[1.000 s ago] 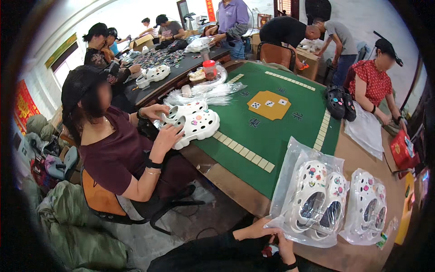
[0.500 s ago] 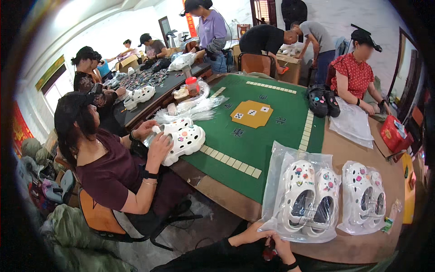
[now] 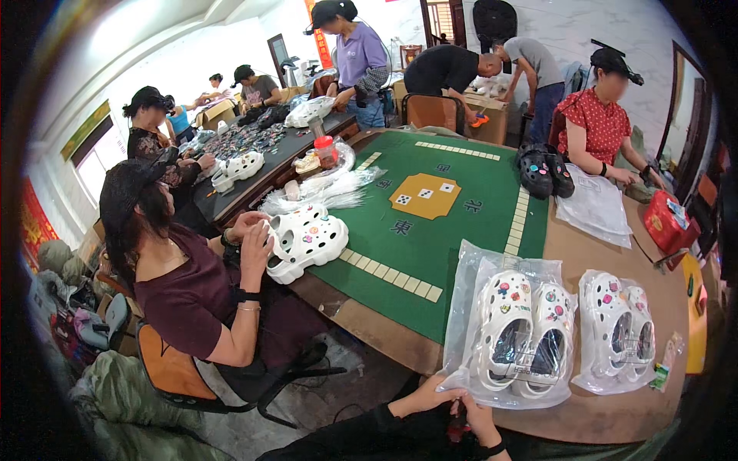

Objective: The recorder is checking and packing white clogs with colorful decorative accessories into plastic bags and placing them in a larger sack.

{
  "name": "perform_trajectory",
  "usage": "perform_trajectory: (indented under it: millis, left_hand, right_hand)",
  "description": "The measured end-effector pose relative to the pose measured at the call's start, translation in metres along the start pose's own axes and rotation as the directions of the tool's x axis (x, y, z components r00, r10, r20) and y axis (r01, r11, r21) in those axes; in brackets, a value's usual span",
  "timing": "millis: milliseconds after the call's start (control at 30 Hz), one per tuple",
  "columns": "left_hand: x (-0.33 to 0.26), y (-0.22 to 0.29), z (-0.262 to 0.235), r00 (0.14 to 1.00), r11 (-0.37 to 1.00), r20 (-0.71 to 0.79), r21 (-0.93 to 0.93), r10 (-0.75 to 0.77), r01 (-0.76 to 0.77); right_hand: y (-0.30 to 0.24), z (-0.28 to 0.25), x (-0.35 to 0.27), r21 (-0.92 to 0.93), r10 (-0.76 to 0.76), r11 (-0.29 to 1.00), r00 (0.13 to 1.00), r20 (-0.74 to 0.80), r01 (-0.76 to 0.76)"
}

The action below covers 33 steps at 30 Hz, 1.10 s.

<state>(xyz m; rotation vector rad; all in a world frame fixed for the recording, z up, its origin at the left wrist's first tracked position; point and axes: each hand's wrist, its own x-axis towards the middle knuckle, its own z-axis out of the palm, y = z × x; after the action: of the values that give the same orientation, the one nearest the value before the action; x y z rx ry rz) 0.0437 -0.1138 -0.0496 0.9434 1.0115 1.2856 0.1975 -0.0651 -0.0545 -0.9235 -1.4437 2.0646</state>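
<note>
At the table's near edge, the closed fingers of my left hand pinch the lower left corner of a clear plastic bag. Inside it lies a pair of white clogs with colourful charms. My right hand, a black band at its wrist, is closed just beside the left one, below the bag. A small dark red thing shows at its fingers; its kind is hard to make out. Another bagged pair of white clogs lies to the right.
A green mat with printed tiles covers the table's middle. On the left, a seated person handles white clogs. Dark clogs, a flat plastic bag and a red bag lie at the right, near another person.
My hands stay almost still at the bag's corner. The person on the left has drawn one hand back a little from the white clogs.
</note>
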Motion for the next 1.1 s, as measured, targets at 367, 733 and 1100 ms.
perform_trajectory:
  millis: [367,733,1100]
  left_hand:
    - [-0.002,-0.008,-0.001,0.997,0.996,-0.032,0.041,-0.077,0.078]
    - [0.002,-0.002,-0.002,0.998,0.994,-0.004,0.094,0.056,-0.055]
    - [0.000,-0.002,0.001,1.000,1.000,-0.002,-0.011,-0.017,0.017]
  right_hand:
    - [0.000,0.001,-0.002,-0.013,-0.015,1.000,1.000,-0.017,0.014]
    - [0.009,-0.003,0.003,-0.051,-0.045,0.998,0.999,-0.018,0.044]
    - [0.009,-0.004,0.002,-0.068,-0.070,0.995,0.997,0.008,0.071]
